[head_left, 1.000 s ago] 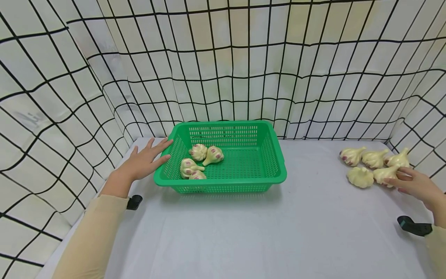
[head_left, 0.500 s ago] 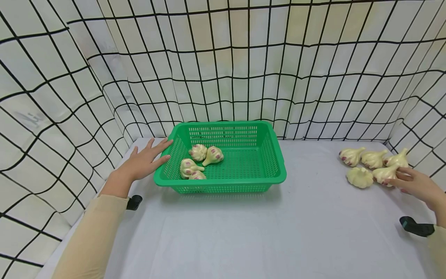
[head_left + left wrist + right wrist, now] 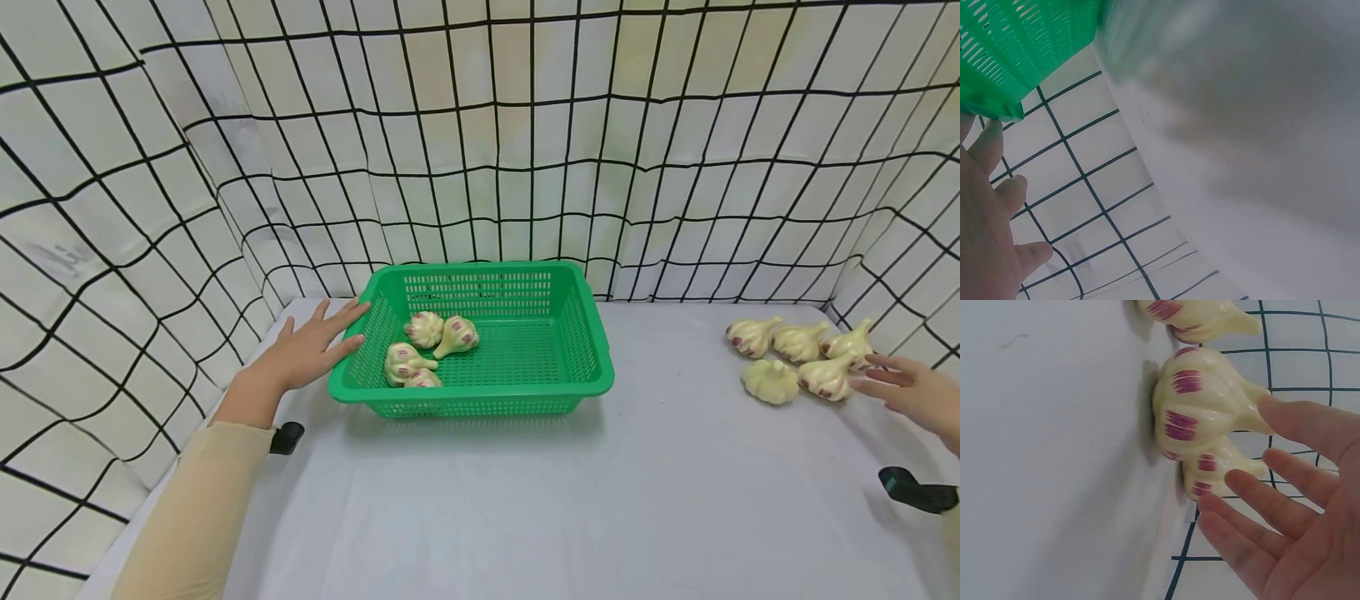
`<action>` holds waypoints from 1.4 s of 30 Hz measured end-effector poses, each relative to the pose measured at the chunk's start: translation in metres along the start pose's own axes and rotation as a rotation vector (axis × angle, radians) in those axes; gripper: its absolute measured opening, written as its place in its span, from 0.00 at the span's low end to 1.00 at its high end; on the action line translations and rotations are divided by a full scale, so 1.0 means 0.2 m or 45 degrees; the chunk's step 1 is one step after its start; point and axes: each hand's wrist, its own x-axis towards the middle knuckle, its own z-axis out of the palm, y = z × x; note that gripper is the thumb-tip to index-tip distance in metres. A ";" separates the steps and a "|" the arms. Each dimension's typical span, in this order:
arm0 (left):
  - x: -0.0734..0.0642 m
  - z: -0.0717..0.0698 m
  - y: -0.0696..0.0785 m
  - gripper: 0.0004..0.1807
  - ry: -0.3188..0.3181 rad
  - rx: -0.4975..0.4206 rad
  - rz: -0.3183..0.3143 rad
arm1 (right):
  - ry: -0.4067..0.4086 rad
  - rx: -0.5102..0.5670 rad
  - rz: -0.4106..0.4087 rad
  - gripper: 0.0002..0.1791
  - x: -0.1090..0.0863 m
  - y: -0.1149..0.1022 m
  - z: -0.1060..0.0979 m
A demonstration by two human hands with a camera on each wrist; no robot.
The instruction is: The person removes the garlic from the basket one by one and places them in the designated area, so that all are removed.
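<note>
My left hand (image 3: 302, 350) rests its spread, straight fingers against the left rim of a green plastic basket (image 3: 480, 389). In the left wrist view, the fingertips touch the basket's rim (image 3: 1007, 111). Several cream garlic bulbs with purple streaks, one a tilted garlic bulb (image 3: 457, 336), lie at the basket's left end. At the far right, my right hand (image 3: 915, 396) is beside the nearest garlic bulb (image 3: 825, 379) with its fingers extended. In the right wrist view, the thumb is at the stem of that bulb (image 3: 1191, 406); I cannot tell whether it touches. Nothing is gripped.
Around the near bulb sit several more, including a paler, flattened garlic bulb (image 3: 771, 382) and a streaked garlic bulb (image 3: 752, 337) at the back left. A white wall with black netting (image 3: 510, 192) encloses the white table (image 3: 480, 500) at the back and sides.
My right hand has loosened from the near garlic bulb and drawn back slightly to the right. That bulb stays among the others. The left hand keeps its place on the basket.
</note>
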 end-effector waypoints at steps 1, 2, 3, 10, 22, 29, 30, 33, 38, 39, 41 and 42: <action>0.00 0.00 0.00 0.38 0.001 -0.004 0.002 | 0.031 0.008 -0.011 0.58 0.03 0.05 0.00; 0.00 0.00 0.00 0.38 0.002 -0.007 0.004 | 0.059 0.026 -0.029 0.57 0.05 0.08 0.00; 0.00 0.00 0.00 0.39 0.002 -0.010 0.004 | 0.084 0.041 -0.042 0.56 0.06 0.09 0.00; -0.01 0.00 -0.01 0.39 0.002 -0.018 0.010 | 0.252 0.023 -0.028 0.38 -0.14 -0.27 -0.02; 0.00 0.00 -0.01 0.38 0.013 -0.019 0.006 | 0.336 0.028 -0.187 0.31 -0.34 -0.68 -0.05; -0.01 0.00 -0.01 0.39 0.002 -0.010 0.006 | 0.310 0.027 -0.325 0.29 -0.34 -0.78 -0.03; -0.01 0.00 -0.01 0.39 0.003 -0.009 0.005 | 0.304 0.025 -0.338 0.30 -0.34 -0.80 -0.03; -0.01 0.00 -0.01 0.38 0.005 -0.006 0.003 | 0.299 -0.009 -0.376 0.30 -0.33 -0.85 -0.03; -0.01 0.00 0.00 0.38 0.003 -0.001 -0.005 | 0.292 -0.037 -0.440 0.29 -0.32 -0.96 -0.03; -0.01 0.00 0.00 0.38 0.001 0.001 -0.005 | 0.281 -0.029 -0.451 0.29 -0.32 -0.98 -0.03; -0.01 0.00 0.00 0.38 0.002 0.005 -0.003 | 0.277 -0.022 -0.479 0.28 -0.33 -1.03 -0.02; -0.01 0.00 0.00 0.38 0.003 0.008 -0.002 | 0.267 -0.011 -0.497 0.28 -0.33 -1.05 -0.02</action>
